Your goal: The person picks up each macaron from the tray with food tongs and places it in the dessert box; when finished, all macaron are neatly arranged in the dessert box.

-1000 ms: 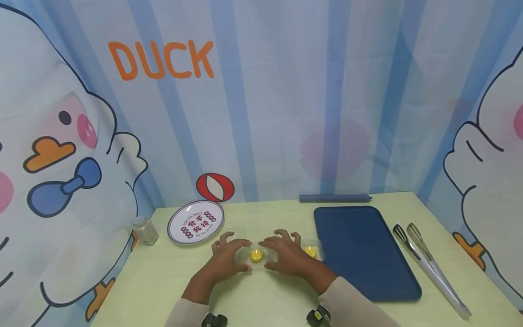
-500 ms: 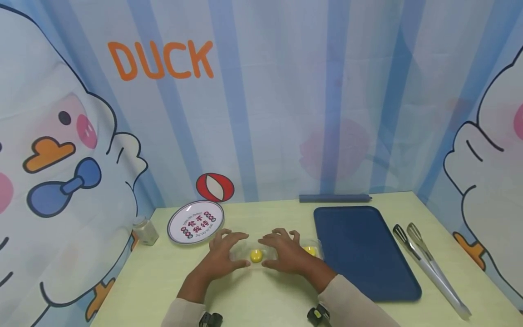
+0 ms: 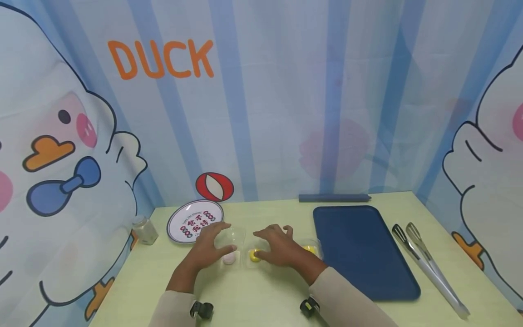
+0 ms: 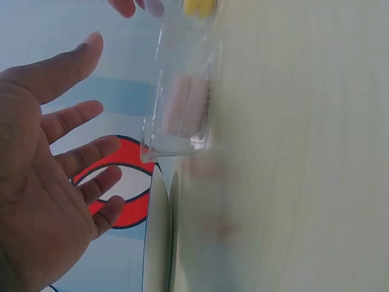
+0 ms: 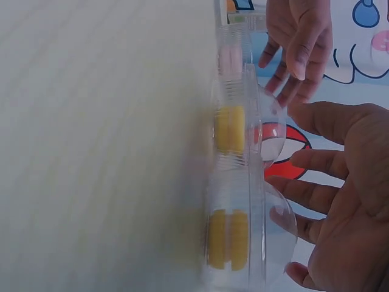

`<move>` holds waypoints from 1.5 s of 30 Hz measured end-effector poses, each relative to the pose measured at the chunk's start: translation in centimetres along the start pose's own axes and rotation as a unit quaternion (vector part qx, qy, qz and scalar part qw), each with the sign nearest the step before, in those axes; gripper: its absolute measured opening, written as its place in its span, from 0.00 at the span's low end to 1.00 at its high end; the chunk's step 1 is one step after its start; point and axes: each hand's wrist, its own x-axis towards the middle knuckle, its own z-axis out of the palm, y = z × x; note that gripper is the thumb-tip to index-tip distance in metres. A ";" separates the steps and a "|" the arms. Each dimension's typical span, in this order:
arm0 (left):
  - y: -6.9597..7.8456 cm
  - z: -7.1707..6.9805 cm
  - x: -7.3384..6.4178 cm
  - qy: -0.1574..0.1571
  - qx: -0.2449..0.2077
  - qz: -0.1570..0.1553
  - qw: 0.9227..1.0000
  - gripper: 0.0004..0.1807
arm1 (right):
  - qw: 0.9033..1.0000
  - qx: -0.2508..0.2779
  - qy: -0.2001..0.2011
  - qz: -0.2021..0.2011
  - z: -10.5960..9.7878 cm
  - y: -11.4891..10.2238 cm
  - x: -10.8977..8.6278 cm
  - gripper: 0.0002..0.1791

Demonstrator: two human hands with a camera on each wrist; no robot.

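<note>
A pink macaron (image 3: 229,258) sits in a clear plastic box (image 4: 152,152) at the left of a row. Beside it is a yellow macaron (image 3: 254,255) in a clear box, and a second yellow macaron (image 5: 228,240) lies in the box at the right end. My left hand (image 3: 209,247) hovers over the pink macaron's box, fingers spread and holding nothing. Above the middle box is my right hand (image 3: 282,247), its fingers loosely bent and its thumb in front of the yellow macaron. Whether the right fingers touch the clear lid (image 5: 281,231) I cannot tell.
A printed plate (image 3: 180,229) lies behind my left hand, with a small grey-white container (image 3: 145,230) left of it. To the right are a dark blue tray (image 3: 363,254) and metal tongs (image 3: 433,268). A dark blue bar (image 3: 334,198) lies along the back edge.
My left hand has moved left from the middle box, uncovering the pink macaron. My right hand has shifted slightly left, so its thumb now overlaps the middle yellow macaron.
</note>
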 end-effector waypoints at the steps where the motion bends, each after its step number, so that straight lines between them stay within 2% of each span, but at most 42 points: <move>1: -0.1 -0.1 0.1 0.002 0.000 -0.003 1.000 0.38 | 1.000 0.001 0.002 0.003 0.0 -0.1 0.2 0.31; 6: -0.3 -0.5 0.3 -0.005 0.007 -0.040 0.999 0.39 | 1.000 -0.004 0.002 0.028 0.1 -0.4 1.6 0.31; 11: -0.3 -0.9 0.7 -0.013 -0.012 -0.076 0.997 0.39 | 0.998 -0.007 -0.009 0.059 0.1 -0.8 2.8 0.32; 15: -0.6 -1.1 1.0 -0.021 -0.031 -0.093 0.995 0.38 | 0.997 -0.013 -0.017 0.071 0.2 -0.9 3.7 0.31; 19: -1.1 -1.3 1.3 -0.031 -0.030 -0.103 0.994 0.37 | 0.997 -0.011 -0.021 0.074 0.5 -0.8 4.5 0.30; 27: -1.7 -1.2 1.9 -0.036 -0.016 -0.107 0.993 0.34 | 0.995 -0.005 -0.035 0.090 1.1 -0.5 5.5 0.30; 37: -2.0 -0.8 2.6 -0.034 -0.023 -0.091 0.995 0.30 | 0.994 -0.006 -0.058 0.097 1.3 -1.0 6.3 0.30; 45: -1.8 -0.5 2.5 -0.028 -0.022 -0.090 0.995 0.28 | 0.992 -0.005 -0.069 0.103 1.7 -1.0 6.6 0.30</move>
